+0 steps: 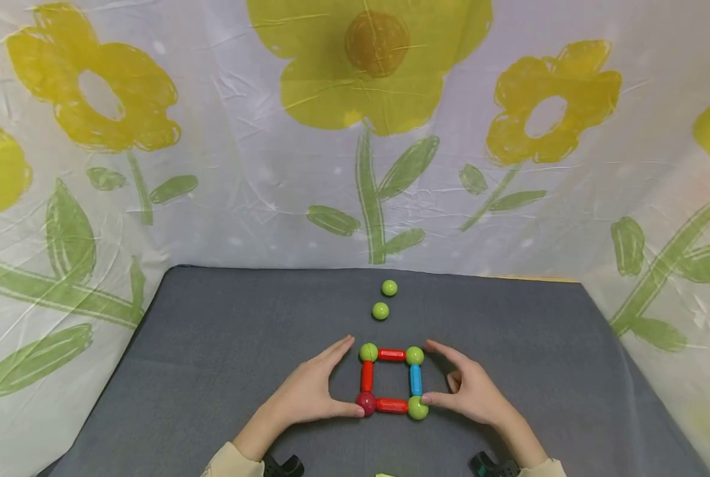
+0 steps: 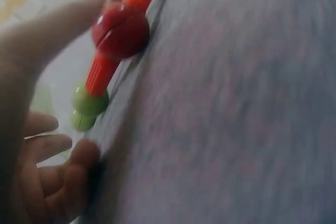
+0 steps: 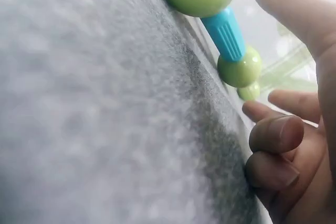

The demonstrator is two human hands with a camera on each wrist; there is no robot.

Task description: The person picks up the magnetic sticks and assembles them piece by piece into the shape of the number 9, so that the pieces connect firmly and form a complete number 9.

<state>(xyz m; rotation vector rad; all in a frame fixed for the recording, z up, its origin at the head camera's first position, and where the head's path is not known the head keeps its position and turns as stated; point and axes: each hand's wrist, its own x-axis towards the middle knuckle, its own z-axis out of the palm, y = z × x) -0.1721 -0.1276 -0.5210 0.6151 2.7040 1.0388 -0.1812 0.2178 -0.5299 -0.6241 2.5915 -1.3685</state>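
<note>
A square of magnetic balls and rods lies on the grey cloth. Its corners are a red ball (image 1: 365,403) at the near left and three green balls, one being the near-right ball (image 1: 417,407). Three rods are red, such as the near red rod (image 1: 392,405); the right side is a blue rod (image 1: 415,380). My left hand (image 1: 313,391) curves beside the square, thumb at the red ball and index fingertip just off the far-left green ball (image 1: 368,352). My right hand (image 1: 471,387) spreads at the other side, thumb by the near-right ball, index finger near the far-right ball (image 1: 415,356).
Two loose green balls, a nearer one (image 1: 380,311) and a farther one (image 1: 389,287), lie beyond the square. Behind the grey table (image 1: 241,311) hangs a flowered curtain (image 1: 241,199). A yellow-green thing (image 1: 384,475) peeks in at the bottom edge.
</note>
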